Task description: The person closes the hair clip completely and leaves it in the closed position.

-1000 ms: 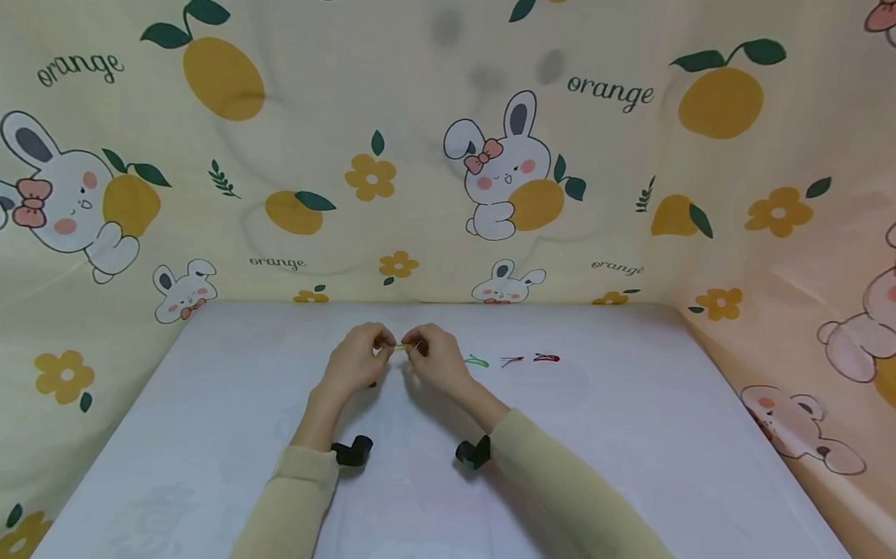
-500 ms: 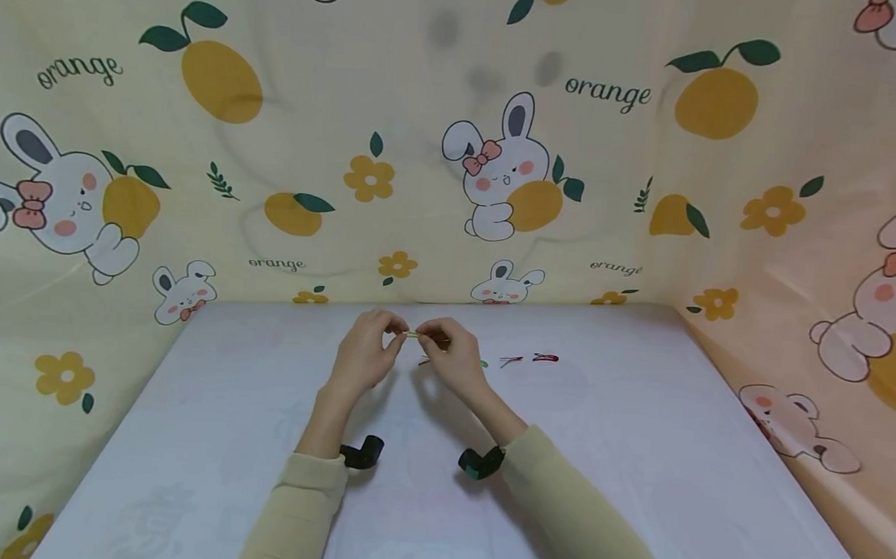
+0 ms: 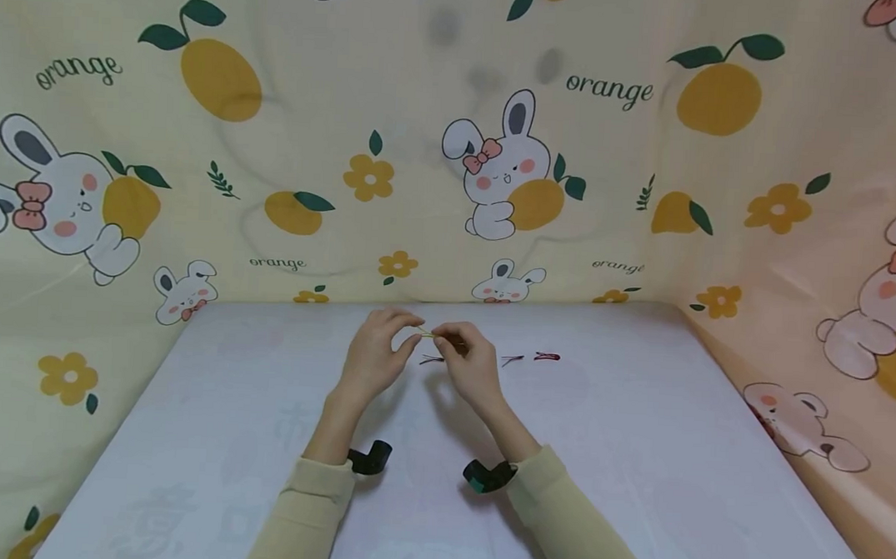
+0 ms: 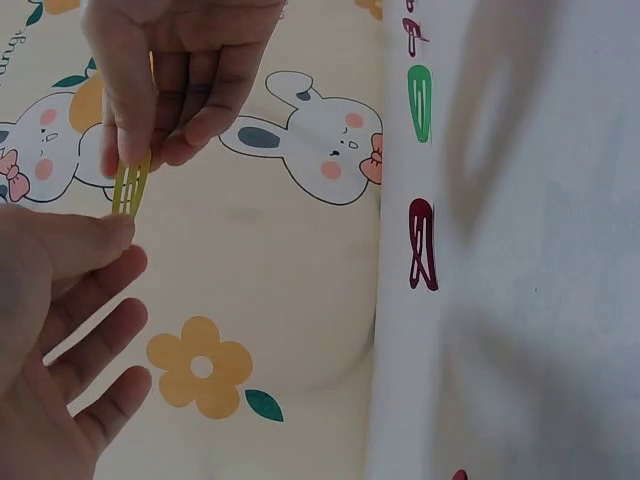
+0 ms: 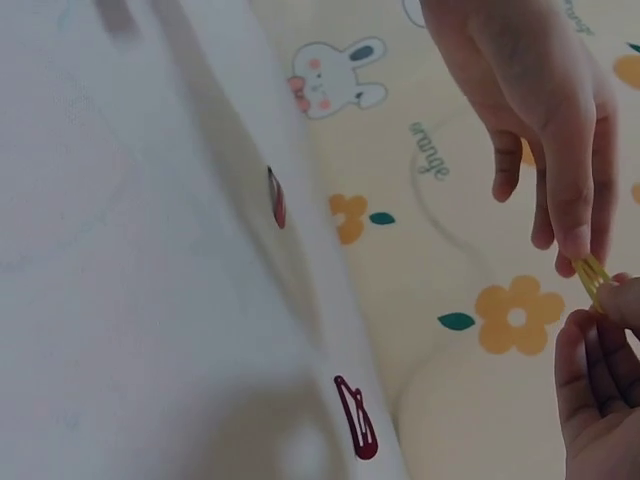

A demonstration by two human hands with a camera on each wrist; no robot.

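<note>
My left fingers [image 4: 98, 235] and right fingers [image 4: 131, 130] are pinching opposite ends of the yellow clip [image 4: 131, 188] | I'm holding it above the far part of the tabletop [image 3: 416, 503] | presumably I'm gripping both ends for steadiness

On the printed cloth [image 3: 397, 69], the same word, "orange", can be read four times in the head view, always in dark cursive letters. A large word [image 3: 79, 72] stands at the upper left, and a second large word [image 3: 610, 86] right of the centre. Lower down are two smaller ones: a left small word [image 3: 278, 264] and a right small word [image 3: 618, 266]. On the white table [image 3: 598, 453], faint marks [image 3: 155, 521] resemble written characters, but they are too pale for reading. In the right wrist view, one "orange" [image 5: 430, 150] runs downward on the cloth. In the left wrist view, cloth lettering [image 4: 10, 45] is cut by the edge.
</note>
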